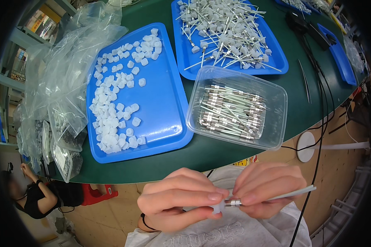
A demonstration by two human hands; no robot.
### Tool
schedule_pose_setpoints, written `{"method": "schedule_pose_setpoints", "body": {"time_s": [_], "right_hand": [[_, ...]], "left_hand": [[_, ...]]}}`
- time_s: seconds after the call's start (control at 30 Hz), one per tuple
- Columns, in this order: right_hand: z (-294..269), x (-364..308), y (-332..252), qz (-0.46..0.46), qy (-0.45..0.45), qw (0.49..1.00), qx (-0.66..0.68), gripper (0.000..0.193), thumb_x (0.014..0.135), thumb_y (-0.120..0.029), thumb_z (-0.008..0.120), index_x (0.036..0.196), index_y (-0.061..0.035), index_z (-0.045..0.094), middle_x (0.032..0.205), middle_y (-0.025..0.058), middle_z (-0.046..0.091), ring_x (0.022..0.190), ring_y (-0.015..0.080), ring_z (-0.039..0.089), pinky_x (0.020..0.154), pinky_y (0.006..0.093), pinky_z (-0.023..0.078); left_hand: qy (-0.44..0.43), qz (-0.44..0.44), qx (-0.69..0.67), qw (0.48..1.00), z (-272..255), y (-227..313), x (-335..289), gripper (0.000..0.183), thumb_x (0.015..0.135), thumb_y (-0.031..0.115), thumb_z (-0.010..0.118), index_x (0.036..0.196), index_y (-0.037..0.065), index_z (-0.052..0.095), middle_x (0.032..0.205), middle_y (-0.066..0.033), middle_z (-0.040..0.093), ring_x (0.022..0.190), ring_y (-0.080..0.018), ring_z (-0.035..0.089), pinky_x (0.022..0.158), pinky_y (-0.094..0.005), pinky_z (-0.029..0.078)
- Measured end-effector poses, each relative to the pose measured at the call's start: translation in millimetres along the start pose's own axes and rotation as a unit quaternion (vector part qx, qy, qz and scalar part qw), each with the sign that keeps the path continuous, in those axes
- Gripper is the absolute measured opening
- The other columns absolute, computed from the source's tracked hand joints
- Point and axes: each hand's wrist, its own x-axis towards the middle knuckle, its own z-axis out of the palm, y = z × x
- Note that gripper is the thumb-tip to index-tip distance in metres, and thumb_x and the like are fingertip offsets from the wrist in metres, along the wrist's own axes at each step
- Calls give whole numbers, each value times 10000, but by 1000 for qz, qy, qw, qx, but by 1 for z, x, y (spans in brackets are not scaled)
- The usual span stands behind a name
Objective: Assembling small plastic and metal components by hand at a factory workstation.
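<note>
Metal-ended rod (pixel 293 193), clear box (pixel 275 115) beyond

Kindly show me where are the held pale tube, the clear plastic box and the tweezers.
Pale tube (pixel 294 192), head view, middle of its exposed length.
Clear plastic box (pixel 275 117), head view, right wall.
Tweezers (pixel 304 80), head view, mid-length.

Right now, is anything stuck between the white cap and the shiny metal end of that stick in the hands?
Nothing visible. The left hand pinches the white cap, and the metal end of the pale stick in the right hand seems to touch it; part of the cap is hidden.
</note>
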Motion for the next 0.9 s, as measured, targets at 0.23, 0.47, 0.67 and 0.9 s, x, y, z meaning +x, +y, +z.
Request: {"method": "schedule_pose_setpoints", "body": {"time_s": [0.23, 0.47, 0.67, 0.9], "right_hand": [[3, -5, 5, 11, 10, 1000, 10, 202, 641, 84, 658, 837, 44, 634, 756, 112, 633, 656, 252, 608, 606, 325, 503], [5, -7, 7, 46, 7, 997, 62, 193, 652, 86, 664, 838, 48, 632, 757, 116, 635, 670, 251, 614, 616, 327, 507], [9, -13, 14, 24, 41, 990, 133, 185, 684, 92, 649, 864, 59, 619, 784, 134, 634, 677, 239, 617, 615, 331, 503], [9, -17, 9, 178, 61, 944, 272, 219, 758, 96, 585, 973, 81, 548, 844, 162, 612, 770, 178, 616, 597, 274, 502]], "left_hand": [[50, 6, -15, 999, 8, -5, -7, 277, 660, -4, 733, 899, -39, 595, 856, -163, 632, 716, -211, 575, 573, -293, 472], [98, 14, -45, 994, 16, -4, -11, 279, 629, -145, 666, 899, -96, 613, 886, -188, 637, 747, -235, 600, 641, -306, 492], [98, 15, -44, 994, 19, -2, -12, 286, 631, -141, 668, 909, -101, 614, 880, -193, 637, 729, -226, 600, 620, -293, 483], [139, -57, -5, 989, 23, 10, -12, 359, 722, 12, 689, 1012, -136, 537, 869, -196, 642, 811, -217, 599, 706, -306, 466]]}}
